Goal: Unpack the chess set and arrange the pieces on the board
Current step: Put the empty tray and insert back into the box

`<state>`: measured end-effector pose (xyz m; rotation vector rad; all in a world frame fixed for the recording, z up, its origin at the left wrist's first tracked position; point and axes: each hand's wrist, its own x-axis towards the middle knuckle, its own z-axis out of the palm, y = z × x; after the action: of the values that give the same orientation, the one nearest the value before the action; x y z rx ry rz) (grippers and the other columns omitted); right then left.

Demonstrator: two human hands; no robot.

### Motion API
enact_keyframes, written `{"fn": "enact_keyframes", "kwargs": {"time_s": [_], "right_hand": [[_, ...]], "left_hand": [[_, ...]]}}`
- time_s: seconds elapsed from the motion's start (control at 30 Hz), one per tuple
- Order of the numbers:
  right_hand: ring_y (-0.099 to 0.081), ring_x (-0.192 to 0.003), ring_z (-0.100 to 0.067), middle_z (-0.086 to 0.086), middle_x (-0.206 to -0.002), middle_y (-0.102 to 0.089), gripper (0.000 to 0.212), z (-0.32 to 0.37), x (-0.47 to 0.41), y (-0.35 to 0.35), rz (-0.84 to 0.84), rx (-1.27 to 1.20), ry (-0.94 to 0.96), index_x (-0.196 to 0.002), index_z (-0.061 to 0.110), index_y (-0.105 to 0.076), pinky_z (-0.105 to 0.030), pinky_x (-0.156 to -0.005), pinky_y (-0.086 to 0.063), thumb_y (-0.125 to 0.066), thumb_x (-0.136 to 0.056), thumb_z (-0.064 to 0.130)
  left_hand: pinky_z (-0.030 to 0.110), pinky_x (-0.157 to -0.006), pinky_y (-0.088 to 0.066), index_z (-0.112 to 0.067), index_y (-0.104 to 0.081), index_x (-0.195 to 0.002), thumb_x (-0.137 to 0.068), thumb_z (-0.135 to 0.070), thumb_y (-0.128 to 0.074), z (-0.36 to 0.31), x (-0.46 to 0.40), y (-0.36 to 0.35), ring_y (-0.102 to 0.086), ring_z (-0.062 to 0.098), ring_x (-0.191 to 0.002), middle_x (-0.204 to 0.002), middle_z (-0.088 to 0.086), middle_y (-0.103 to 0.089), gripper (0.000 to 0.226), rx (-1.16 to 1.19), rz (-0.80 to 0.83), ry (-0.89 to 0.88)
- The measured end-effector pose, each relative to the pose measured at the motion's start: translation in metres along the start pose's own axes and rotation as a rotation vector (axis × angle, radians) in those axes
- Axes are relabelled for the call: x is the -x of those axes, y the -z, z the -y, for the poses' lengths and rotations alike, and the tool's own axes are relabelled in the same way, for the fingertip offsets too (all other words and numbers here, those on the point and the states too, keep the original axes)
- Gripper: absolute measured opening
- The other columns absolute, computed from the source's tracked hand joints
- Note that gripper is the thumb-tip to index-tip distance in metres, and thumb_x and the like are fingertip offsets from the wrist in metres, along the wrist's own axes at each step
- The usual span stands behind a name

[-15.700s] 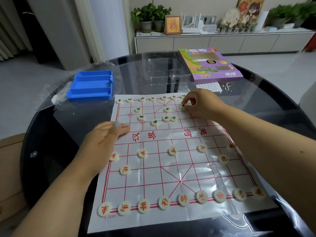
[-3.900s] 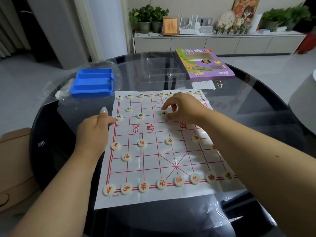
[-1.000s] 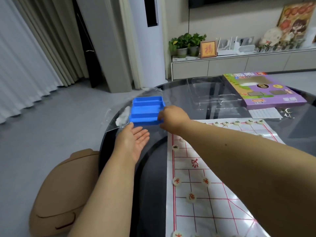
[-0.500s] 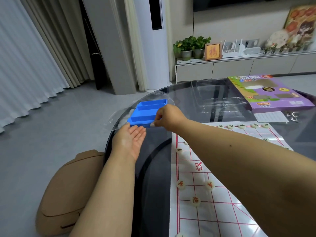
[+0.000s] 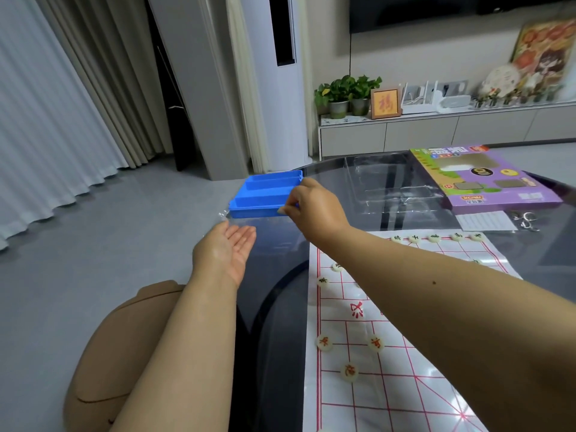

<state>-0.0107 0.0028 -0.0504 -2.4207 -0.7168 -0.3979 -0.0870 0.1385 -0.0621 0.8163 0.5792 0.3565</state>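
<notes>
The white board sheet with red lines lies on the dark round glass table. Cream round pieces stand on it: a row along the far edge and several on the near half. An empty blue plastic tray is lifted at the table's far left edge. My right hand pinches the tray's near right corner. My left hand is held flat, palm up, just below and in front of the tray, holding nothing.
A purple game box and a clear plastic insert lie at the back of the table, with a paper slip and keys beside them. A tan stool stands left of the table.
Over the last second my right hand has raised the blue tray off the table's edge. My left hand stays palm up beneath it. Earlier both hands were at the board.
</notes>
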Motion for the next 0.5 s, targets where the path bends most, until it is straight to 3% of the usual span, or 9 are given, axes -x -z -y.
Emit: {"fn": "enact_keyframes", "kwargs": {"time_s": [0.1,0.23,0.3,0.37,0.5], "right_hand": [[-0.059,-0.082,-0.025,-0.005,-0.1,-0.053,0.025,0.003,0.008,0.012,-0.059,-0.02,0.035,-0.09,0.007,-0.066,-0.033,-0.071,-0.046,-0.059,-0.091,0.031],[-0.058,-0.079,-0.024,-0.006,-0.096,-0.054,0.025,0.003,0.028,0.031,-0.149,-0.078,0.051,-0.087,0.005,-0.065,-0.034,-0.068,-0.046,-0.062,-0.089,0.03],[-0.057,-0.079,-0.022,-0.005,-0.096,-0.055,0.025,0.002,0.04,0.04,-0.173,-0.106,0.067,-0.086,0.006,-0.066,-0.034,-0.068,-0.047,-0.064,-0.088,0.031],[-0.057,-0.079,-0.018,-0.003,-0.093,-0.056,0.023,0.0,0.052,0.054,-0.194,-0.156,0.061,-0.083,0.009,-0.067,-0.031,-0.069,-0.049,-0.067,-0.085,0.032],[-0.051,-0.07,-0.008,0.006,-0.076,-0.051,0.029,-0.007,0.069,0.085,-0.19,-0.32,-0.107,-0.073,0.016,-0.061,-0.027,-0.067,-0.048,-0.062,-0.086,0.041]], "left_hand": [[0.035,-0.088,-0.053,0.005,-0.042,-0.136,-0.099,-0.026,-0.051,-0.011,0.003,-0.007,-0.061,0.029,-0.106,-0.132,0.021,-0.052,0.049,0.061,0.036,-0.053],[0.046,-0.096,-0.05,-0.003,-0.049,-0.107,-0.095,-0.025,-0.059,-0.018,0.021,-0.022,-0.063,0.033,-0.109,-0.111,0.022,-0.06,0.027,0.171,0.112,-0.011],[0.049,-0.092,-0.052,-0.003,-0.052,-0.101,-0.094,-0.02,-0.06,-0.017,0.034,-0.03,-0.066,0.034,-0.103,-0.11,0.024,-0.064,0.02,0.182,0.135,-0.007],[0.048,-0.081,-0.057,-0.004,-0.054,-0.111,-0.095,-0.015,-0.057,-0.012,0.044,-0.035,-0.07,0.033,-0.095,-0.113,0.025,-0.065,0.019,0.141,0.149,-0.045],[0.046,-0.067,-0.059,-0.006,-0.036,-0.14,-0.095,-0.001,-0.052,-0.002,0.064,-0.042,-0.071,0.035,-0.091,-0.116,0.027,-0.062,0.048,0.084,0.168,-0.134]]}}
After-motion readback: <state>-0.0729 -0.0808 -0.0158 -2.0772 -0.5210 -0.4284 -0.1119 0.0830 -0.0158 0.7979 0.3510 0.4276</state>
